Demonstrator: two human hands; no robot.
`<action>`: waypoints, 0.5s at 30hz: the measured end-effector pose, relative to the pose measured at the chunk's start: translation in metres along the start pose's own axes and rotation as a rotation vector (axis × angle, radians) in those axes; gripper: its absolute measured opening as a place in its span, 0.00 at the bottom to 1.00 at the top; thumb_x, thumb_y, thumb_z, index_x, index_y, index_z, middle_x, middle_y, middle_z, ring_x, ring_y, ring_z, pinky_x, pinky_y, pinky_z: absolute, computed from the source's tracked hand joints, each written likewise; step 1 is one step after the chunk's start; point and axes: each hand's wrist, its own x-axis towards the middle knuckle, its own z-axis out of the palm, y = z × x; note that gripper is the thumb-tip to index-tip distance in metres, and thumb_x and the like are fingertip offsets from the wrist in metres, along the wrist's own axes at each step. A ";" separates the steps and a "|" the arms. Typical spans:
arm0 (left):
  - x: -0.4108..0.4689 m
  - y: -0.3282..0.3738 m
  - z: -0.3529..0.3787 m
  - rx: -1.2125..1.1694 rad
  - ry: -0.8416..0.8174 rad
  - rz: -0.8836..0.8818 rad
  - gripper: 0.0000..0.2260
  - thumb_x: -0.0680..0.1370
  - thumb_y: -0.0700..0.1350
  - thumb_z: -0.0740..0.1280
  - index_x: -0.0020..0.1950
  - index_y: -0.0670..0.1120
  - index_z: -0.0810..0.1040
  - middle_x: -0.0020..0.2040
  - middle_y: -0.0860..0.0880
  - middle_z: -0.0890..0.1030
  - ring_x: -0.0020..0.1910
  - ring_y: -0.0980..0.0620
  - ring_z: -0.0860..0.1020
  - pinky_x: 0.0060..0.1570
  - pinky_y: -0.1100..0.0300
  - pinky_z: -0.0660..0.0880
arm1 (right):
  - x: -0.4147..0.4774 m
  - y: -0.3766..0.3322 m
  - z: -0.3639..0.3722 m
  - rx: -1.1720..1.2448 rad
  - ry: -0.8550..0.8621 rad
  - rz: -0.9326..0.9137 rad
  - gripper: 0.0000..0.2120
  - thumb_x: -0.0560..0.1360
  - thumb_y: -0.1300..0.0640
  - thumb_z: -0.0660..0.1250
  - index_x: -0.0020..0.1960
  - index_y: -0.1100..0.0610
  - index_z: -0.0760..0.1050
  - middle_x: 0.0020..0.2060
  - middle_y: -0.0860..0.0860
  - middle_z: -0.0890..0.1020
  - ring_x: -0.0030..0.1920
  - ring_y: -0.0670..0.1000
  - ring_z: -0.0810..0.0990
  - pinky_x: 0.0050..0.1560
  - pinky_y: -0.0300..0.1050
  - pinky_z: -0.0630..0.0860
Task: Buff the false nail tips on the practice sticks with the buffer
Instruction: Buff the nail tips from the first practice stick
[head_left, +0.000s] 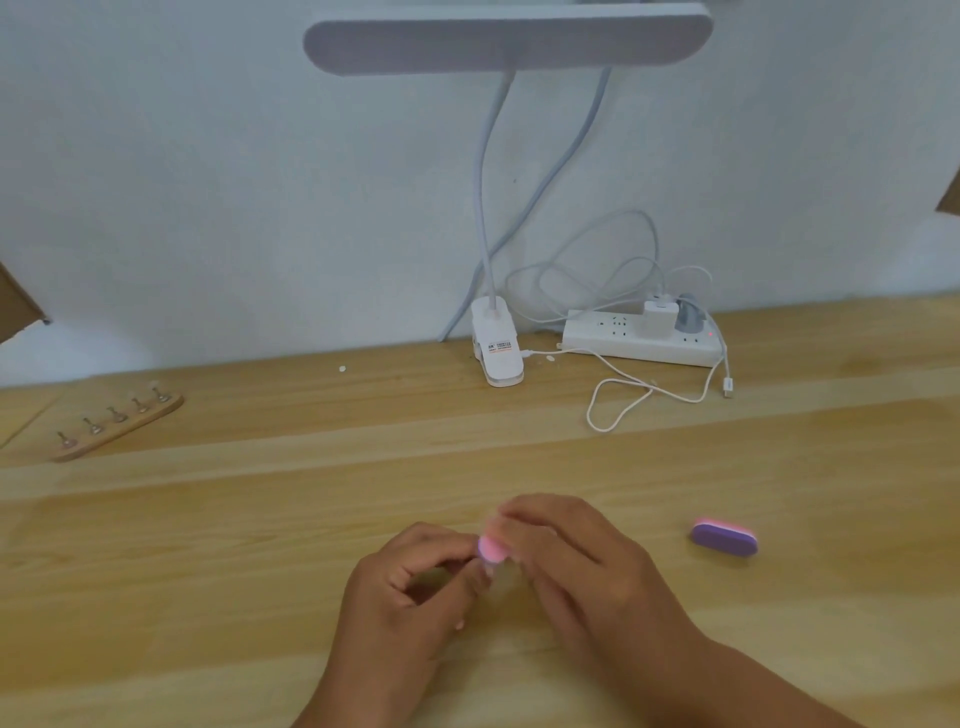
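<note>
- The right hand (582, 566) is low in the middle of the view, over the wooden table (208, 571). Its fingers are curled over a pink buffer (491, 550) and grip it; only the rounded left end of the buffer shows.
- The left hand (405, 597) is just beside it. Its fingers are curled and the thumb and forefinger come together just under the pink end of the buffer.
- Something pale shows between the two hands, but it is blurred. I cannot tell whether the left hand pinches a stick or a nail tip.
- A second buffer (724, 538), purple with a pink layer on top, lies flat on the table to the right, well apart from the hands.
- At the far left a wooden holder (119, 428) lies on the table with five practice sticks (117, 414) standing in a row. Their tips are too small to see well.
- At the back, near the wall, the white clip (496, 348) of a desk lamp stands on the table, and the long lamp head (506, 44) hangs above.
- Beside the clip lies a white power strip (639, 343) with plugs in it, and a loose white cable (618, 405) curls in front of it.
</note>
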 end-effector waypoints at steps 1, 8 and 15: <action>0.000 -0.001 0.000 0.002 0.005 -0.001 0.05 0.65 0.46 0.74 0.39 0.48 0.87 0.41 0.45 0.81 0.33 0.52 0.77 0.29 0.57 0.75 | 0.000 0.002 0.000 -0.012 0.022 0.050 0.14 0.74 0.72 0.70 0.57 0.62 0.83 0.55 0.55 0.82 0.55 0.51 0.81 0.56 0.42 0.78; 0.002 0.000 -0.002 -0.015 -0.011 0.006 0.07 0.64 0.51 0.78 0.39 0.52 0.87 0.41 0.48 0.82 0.30 0.53 0.76 0.28 0.60 0.73 | 0.000 -0.004 0.005 0.026 0.025 -0.128 0.13 0.79 0.69 0.62 0.56 0.62 0.84 0.54 0.58 0.83 0.56 0.54 0.82 0.57 0.43 0.78; 0.003 0.000 -0.001 -0.049 0.013 -0.036 0.04 0.69 0.48 0.78 0.40 0.49 0.87 0.42 0.47 0.83 0.35 0.56 0.78 0.28 0.62 0.74 | 0.000 0.002 0.004 0.027 0.038 0.057 0.11 0.78 0.66 0.67 0.58 0.61 0.81 0.56 0.54 0.81 0.55 0.52 0.81 0.55 0.45 0.78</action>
